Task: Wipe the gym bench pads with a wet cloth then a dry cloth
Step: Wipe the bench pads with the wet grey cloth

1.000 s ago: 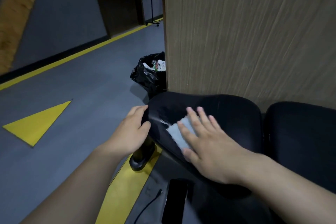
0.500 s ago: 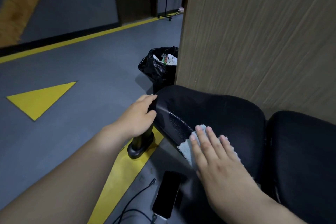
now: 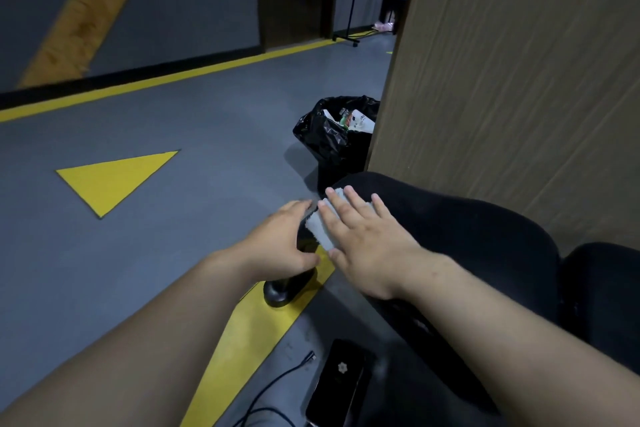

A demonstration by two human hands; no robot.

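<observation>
Bench pad (image 3: 467,229), black and cushioned, runs from the centre of the frame down to the right. It sits against a tall wood-grain panel (image 3: 519,80) that fills the upper right. A second black pad (image 3: 602,288) sits just beside it at the right edge.

A person's bare forearms enter from the bottom of the frame. The right hand (image 3: 367,246) lies flat near the centre, fingers straight and slightly spread. It presses a small pale grey cloth (image 3: 318,229) onto the pad's rounded left end. The cloth lies under the fingers and palm, with its left edge and an upper corner showing beyond them. A flat palm rather than a pinch likely spreads pressure so the cloth drags across the surface. Whether the cloth is wet or dry cannot be told.

The left hand (image 3: 277,246), just left of the right, curls round the pad's end, fingers above and thumb below. Whether it touches the cloth cannot be told. This grip probably steadies the pad against the push of wiping.

Below the hands, a black bench foot (image 3: 287,288) stands on a yellow floor stripe (image 3: 242,333). At bottom centre a dark phone (image 3: 337,381) and a black cable (image 3: 277,377) lie on the grey floor. A black bin bag (image 3: 322,142) holding litter stands above the hands. A yellow triangle (image 3: 114,180) marks the floor at left.
</observation>
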